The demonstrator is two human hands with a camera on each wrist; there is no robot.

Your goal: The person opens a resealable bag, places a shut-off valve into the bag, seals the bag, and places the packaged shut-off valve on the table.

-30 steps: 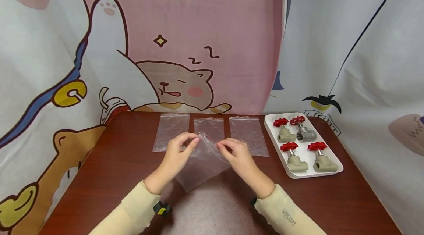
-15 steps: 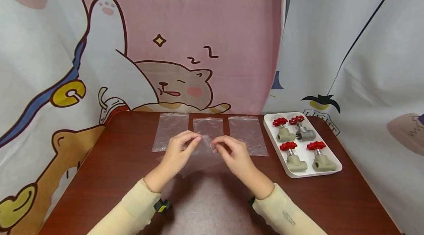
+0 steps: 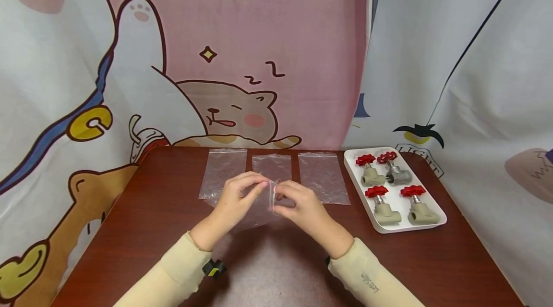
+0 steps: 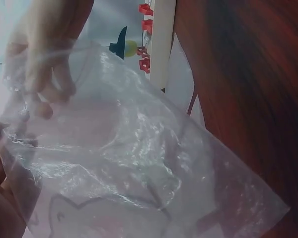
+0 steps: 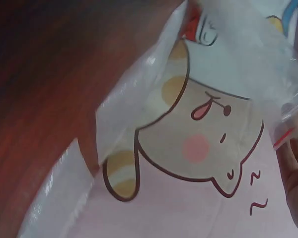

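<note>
Four clear plastic bags in sight, one of them held up.

Head view: the held bag (image 3: 258, 214) is above the front middle of the desk (image 3: 276, 273), its mouth strip upright between the two hands. Left hand (image 3: 233, 201): grip narrow, thumb and forefinger pinching the bag close to the strip. Right hand (image 3: 304, 206): grip narrow too, thumb and fingers pinching the strip from the other side. Cream sleeves (image 3: 365, 268) on both arms. Beyond the hands, three flat bags (image 3: 321, 177) lie side by side, partly covered by the hands. To the right, a white tray (image 3: 394, 197) with four valves (image 3: 386, 213), red handwheels on all; three bodies beige, one grey metal. Behind the desk, a printed cloth (image 3: 311, 57), pink in the middle, with a sleeping cat.

Left wrist view: creased, shiny film of the held bag fills most of it, one corner hanging toward the desk. Right-hand fingers show through the film; the left hand sits at the near edge. Tray wall and red handwheels lie beyond.

Right wrist view: film at the upper right, fingers behind it, a short red line (image 5: 283, 139) by the fingertips. Two of the flat bags show edge-on over the desk.
</note>
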